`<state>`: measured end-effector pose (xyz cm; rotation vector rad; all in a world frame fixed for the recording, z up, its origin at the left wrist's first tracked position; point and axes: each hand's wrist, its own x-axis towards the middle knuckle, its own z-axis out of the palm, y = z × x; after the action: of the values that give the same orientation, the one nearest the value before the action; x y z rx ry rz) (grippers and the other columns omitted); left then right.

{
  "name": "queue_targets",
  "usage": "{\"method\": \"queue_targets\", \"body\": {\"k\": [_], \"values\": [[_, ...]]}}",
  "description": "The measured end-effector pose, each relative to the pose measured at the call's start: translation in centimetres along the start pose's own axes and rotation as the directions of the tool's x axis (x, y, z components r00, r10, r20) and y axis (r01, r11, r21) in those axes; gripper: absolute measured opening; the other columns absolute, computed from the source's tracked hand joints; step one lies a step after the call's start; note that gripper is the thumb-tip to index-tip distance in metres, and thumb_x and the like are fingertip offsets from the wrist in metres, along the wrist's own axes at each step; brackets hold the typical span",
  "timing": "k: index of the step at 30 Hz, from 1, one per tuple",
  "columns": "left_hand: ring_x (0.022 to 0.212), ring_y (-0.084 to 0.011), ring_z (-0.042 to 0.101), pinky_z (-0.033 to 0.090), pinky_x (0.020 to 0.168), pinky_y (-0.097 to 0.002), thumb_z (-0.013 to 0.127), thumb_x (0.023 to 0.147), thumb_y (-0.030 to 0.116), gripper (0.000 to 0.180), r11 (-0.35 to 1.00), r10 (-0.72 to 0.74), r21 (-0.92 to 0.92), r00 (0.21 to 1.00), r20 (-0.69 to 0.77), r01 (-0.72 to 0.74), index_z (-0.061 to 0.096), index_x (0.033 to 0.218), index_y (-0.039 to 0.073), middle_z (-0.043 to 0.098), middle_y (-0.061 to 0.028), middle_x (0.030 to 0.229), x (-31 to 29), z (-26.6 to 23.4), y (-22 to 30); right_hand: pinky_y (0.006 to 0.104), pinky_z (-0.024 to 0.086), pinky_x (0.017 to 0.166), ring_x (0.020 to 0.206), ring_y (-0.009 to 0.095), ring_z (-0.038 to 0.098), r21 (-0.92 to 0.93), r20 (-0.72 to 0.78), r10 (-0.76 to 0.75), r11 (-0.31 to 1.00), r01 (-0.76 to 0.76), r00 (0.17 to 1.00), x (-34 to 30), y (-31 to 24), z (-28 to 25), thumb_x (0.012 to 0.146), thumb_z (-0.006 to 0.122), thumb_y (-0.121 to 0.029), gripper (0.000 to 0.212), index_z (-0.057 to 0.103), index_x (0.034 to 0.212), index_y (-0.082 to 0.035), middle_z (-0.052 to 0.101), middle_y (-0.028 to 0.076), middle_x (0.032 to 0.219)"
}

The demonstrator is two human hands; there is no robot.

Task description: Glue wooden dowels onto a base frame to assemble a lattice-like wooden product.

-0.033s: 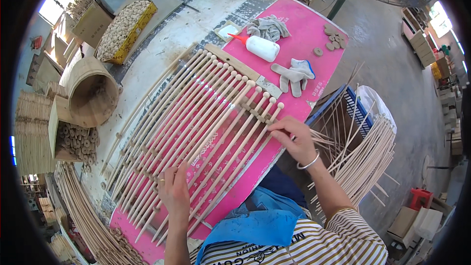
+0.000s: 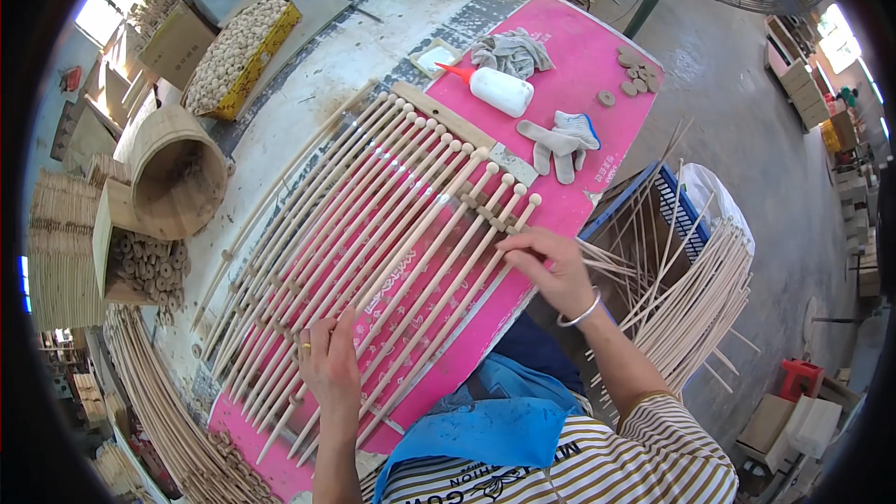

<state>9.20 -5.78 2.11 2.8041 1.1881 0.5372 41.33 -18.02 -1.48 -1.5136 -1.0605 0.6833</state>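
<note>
Several ball-ended wooden sticks (image 2: 387,196) lie side by side in a slanting row, their round ends toward a wooden strip (image 2: 439,117). My left hand (image 2: 331,366) is closed around the lower part of one ball-ended stick (image 2: 420,229) that lies over the row. A ring shows on one finger. At the row's right side, my right hand (image 2: 553,273) has thumb and forefinger pinched at the outermost stick (image 2: 467,301), just below small wooden blocks (image 2: 495,215). Its fingertips partly hide the stick there.
Beyond the row lie a white glue bottle (image 2: 502,91) with a red tip, gloves (image 2: 565,142) and wooden discs (image 2: 637,75). A yellow box of wooden balls (image 2: 233,56) and a wooden bucket (image 2: 177,173) stand left. A blue crate (image 2: 677,210) with loose sticks is at right.
My right hand has shifted slightly left and down along the outermost stick. My left hand and the row look nearly unchanged.
</note>
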Motion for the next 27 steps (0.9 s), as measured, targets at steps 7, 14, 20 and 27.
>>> {"method": "queue_targets", "body": {"k": [7,14,20,27], "values": [[0.092,-0.0266,0.059,0.047,0.085,-0.0437,0.074,0.085,0.005,0.035,0.996,0.019,-0.083,1.0,0.016,-0.018,0.077,0.12,0.01,0.061,-0.0065,0.1,-2.3,-3.1,2.4,0.0199,0.047,0.059,0.066,0.005,0.061,0.623,0.372,0.353,0.591,-0.513,0.859,-0.5,-2.5,9.8,0.108,0.06,-0.034,0.032,0.072,0.116,-0.005,0.068,-0.001,0.079],[0.1,-0.0322,0.065,0.05,0.085,-0.0443,0.073,0.087,0.008,0.041,0.932,-0.268,-0.188,0.938,0.22,0.311,0.069,0.127,0.005,0.067,-0.0143,0.113,-6.9,-8.3,-2.2,0.0229,0.051,0.058,0.065,0.008,0.063,0.665,0.251,0.358,0.611,-0.429,0.899,0.5,-1.6,7.0,0.11,0.055,-0.032,0.031,0.069,0.108,-0.004,0.067,0.001,0.079],[0.086,-0.0344,0.068,0.054,0.077,-0.0432,0.07,0.089,0.001,0.034,0.844,-0.251,-0.407,0.928,0.275,0.349,0.07,0.123,0.001,0.068,-0.0166,0.101,-7.1,-7.0,-1.3,0.0231,0.053,0.062,0.067,0.007,0.063,0.576,0.301,0.362,0.669,-0.47,0.882,-0.3,-2.1,7.7,0.109,0.056,-0.031,0.03,0.07,0.109,-0.004,0.068,0.001,0.08],[0.088,-0.0305,0.071,0.056,0.078,-0.0411,0.07,0.094,0.004,0.056,0.722,-0.211,-0.583,0.922,0.325,0.371,0.055,0.148,0.004,0.071,-0.018,0.113,-0.9,-3.5,5.9,0.0203,0.049,0.061,0.07,0.004,0.06,0.634,0.442,0.206,0.616,-0.467,0.873,-4.6,-3.8,14.3,0.109,0.057,-0.032,0.031,0.072,0.115,-0.005,0.068,-0.002,0.084]]}}
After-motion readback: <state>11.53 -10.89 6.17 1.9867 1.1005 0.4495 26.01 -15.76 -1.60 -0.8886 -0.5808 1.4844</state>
